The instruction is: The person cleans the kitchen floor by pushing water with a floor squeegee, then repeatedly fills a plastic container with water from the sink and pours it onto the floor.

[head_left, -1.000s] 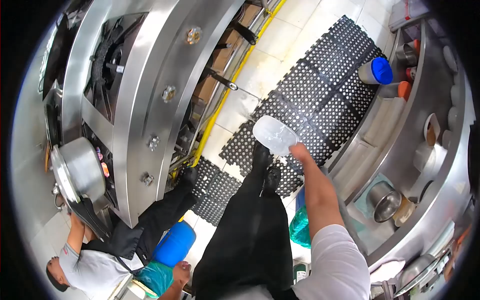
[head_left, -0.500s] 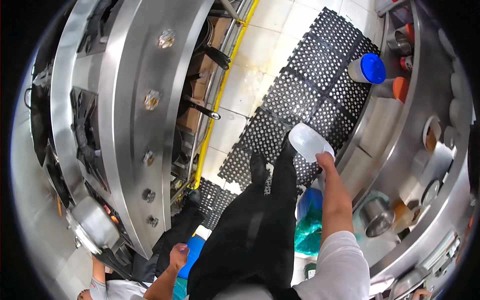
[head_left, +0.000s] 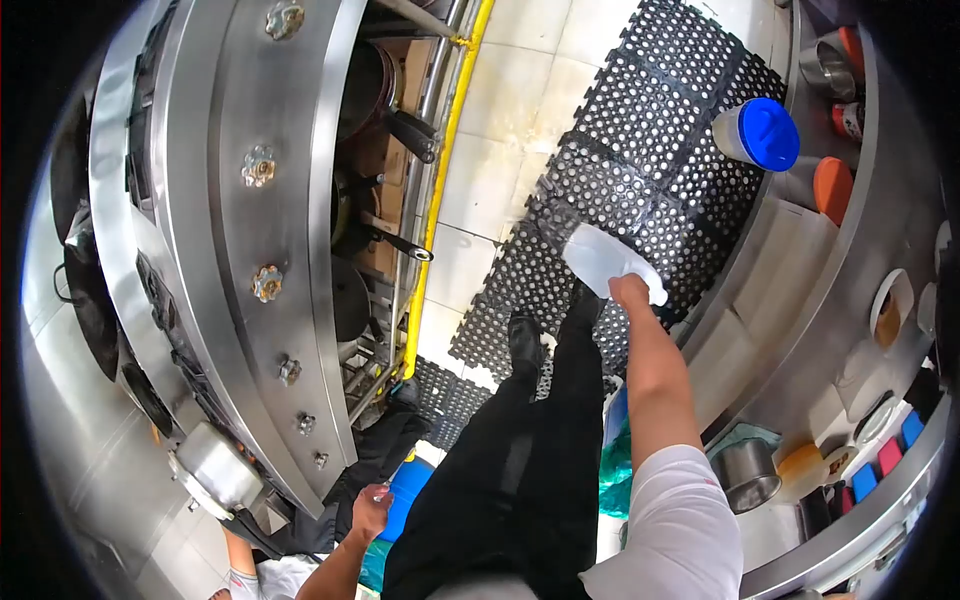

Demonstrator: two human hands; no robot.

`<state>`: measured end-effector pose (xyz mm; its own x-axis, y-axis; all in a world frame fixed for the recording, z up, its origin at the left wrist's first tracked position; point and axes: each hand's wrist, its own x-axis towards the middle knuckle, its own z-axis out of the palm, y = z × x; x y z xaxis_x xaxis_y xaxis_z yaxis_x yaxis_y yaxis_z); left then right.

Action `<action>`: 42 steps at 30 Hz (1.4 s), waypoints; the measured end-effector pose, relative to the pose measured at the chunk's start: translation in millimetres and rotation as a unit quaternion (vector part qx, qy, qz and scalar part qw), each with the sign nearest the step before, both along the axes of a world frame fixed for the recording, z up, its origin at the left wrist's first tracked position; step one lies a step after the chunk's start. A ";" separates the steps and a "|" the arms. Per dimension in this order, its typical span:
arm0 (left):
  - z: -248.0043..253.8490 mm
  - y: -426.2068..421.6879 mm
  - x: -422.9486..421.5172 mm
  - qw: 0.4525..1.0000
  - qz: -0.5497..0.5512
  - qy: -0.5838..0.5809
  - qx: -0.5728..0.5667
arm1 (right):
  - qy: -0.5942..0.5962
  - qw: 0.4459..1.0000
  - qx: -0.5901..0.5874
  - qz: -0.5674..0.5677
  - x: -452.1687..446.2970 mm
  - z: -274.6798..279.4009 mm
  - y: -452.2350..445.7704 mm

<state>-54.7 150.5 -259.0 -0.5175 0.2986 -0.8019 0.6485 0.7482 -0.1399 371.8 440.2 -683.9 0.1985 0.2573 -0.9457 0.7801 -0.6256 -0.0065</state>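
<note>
A white, translucent plastic tub (head_left: 598, 258) hangs tilted over the black rubber mat, its rim gripped by my right hand (head_left: 629, 291). Beside the tub's far edge a greyish smear blurs the mat; I cannot tell what it is. My left hand (head_left: 371, 508) is closed near my left hip, in front of a blue object (head_left: 408, 492). Something small shows at its fingers, too little to name. Both my shoes stand on the perforated black mat (head_left: 610, 180).
Left is a steel stove front (head_left: 270, 220) with knobs, pan handles jutting beneath, and a yellow pipe (head_left: 440, 190). A pressure cooker (head_left: 218, 470) stands near another person's arm (head_left: 240, 553). At right, a blue-lidded bucket (head_left: 768, 135), an orange-lidded container (head_left: 832, 190) and a steel pot (head_left: 747, 475) line the shelves.
My right hand has tipped the tub further and shifted it slightly left and up in view. A greyish blur now shows beside it. My left hand stays closed, slightly further right.
</note>
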 end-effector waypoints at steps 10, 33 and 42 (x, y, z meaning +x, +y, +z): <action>-14.9 46.0 23.8 0.999 0.007 -0.024 0.034 | 0.149 0.982 0.119 0.001 34.1 15.0 27.6; -90.5 209.7 -12.3 0.998 -0.035 -0.046 0.029 | -0.054 0.990 0.030 -0.123 73.5 14.3 186.3; -95.2 316.7 52.0 0.979 0.097 -0.098 0.147 | 0.056 0.984 0.167 0.032 49.3 14.1 257.6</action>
